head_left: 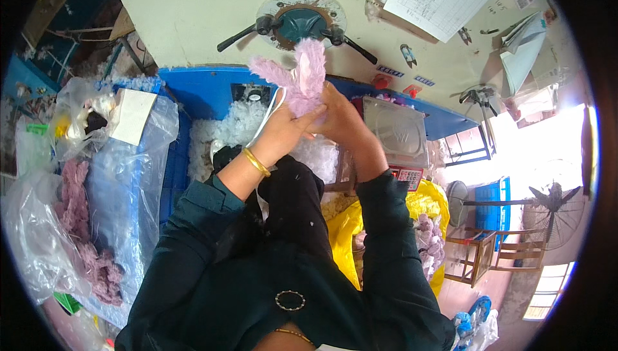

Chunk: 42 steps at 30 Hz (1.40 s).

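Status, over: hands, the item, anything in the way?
Left hand and right hand gripping pink plush. Ears toward round port. White strip alongside left hand; no obstruction visible.

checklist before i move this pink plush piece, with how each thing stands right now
1. Pink plush held: ok, the left hand and right hand are both on it.
2. Cuffs off the plush: ok, the left sleeve and right sleeve end at the forearms.
3. Left wrist bare: not ok, a gold bangle is on it.
4. Plush clear of the round fitting: cannot tell, they overlap in view.
5. Plush stuffed inside: cannot tell.
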Motion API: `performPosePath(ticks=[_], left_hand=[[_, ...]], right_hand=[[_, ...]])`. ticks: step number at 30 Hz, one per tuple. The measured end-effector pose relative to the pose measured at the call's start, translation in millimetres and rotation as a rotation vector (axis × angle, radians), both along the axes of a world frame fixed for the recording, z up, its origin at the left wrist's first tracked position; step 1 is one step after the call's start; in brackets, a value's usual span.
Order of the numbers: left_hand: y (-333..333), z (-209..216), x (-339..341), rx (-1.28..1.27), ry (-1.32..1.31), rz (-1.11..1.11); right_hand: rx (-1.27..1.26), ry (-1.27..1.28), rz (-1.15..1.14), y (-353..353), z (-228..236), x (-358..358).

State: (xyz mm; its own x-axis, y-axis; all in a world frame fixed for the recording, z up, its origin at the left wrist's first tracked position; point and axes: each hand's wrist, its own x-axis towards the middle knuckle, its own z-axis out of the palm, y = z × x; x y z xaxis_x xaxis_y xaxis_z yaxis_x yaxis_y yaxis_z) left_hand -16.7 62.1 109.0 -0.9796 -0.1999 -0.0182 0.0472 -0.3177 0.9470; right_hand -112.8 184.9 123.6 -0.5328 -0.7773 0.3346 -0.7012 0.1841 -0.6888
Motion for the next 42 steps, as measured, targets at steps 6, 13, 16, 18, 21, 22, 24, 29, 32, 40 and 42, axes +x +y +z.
performPosePath(ticks=[6,13,16,18,21,22,24,29,32,40,42], left_hand=[[-28,-18,17,-0.333,0.087,0.047],[-12,19,30,-0.275,0.036,0.006],[0,15,35,-0.289,0.081,0.048],[0,11,46,-0.286,0.025,-0.041],[-12,-6,68,-0.082,-0.06,-0.142],[-22,-16,77,-0.143,-0.065,-0.145],[-43,-33,94,-0.213,-0.173,-0.098],[-38,-50,99,-0.198,-0.288,-0.175],[-33,-49,102,-0.183,-0.321,-0.239],[-56,-71,129,-0.151,-0.452,-0.116],[-54,-72,133,-0.144,-0.449,-0.08]], right_hand=[[0.021,0.18,-0.264,-29,-25,46],[-0.219,-0.05,-0.195,-16,-26,47],[-0.197,-0.011,-0.161,1,-20,51],[-0.273,0.128,-0.101,13,-34,48],[-0.146,-0.461,-0.114,55,-33,35],[0.003,-0.569,-0.247,76,-33,16],[0.091,-0.785,-0.332,117,-39,-30],[0.451,-0.468,-0.816,233,-74,-86],[0.453,-0.369,-0.955,249,-78,-96],[0.225,-0.579,-1.43,303,-85,-119],[0.269,-0.523,-1.288,286,-77,-110]])
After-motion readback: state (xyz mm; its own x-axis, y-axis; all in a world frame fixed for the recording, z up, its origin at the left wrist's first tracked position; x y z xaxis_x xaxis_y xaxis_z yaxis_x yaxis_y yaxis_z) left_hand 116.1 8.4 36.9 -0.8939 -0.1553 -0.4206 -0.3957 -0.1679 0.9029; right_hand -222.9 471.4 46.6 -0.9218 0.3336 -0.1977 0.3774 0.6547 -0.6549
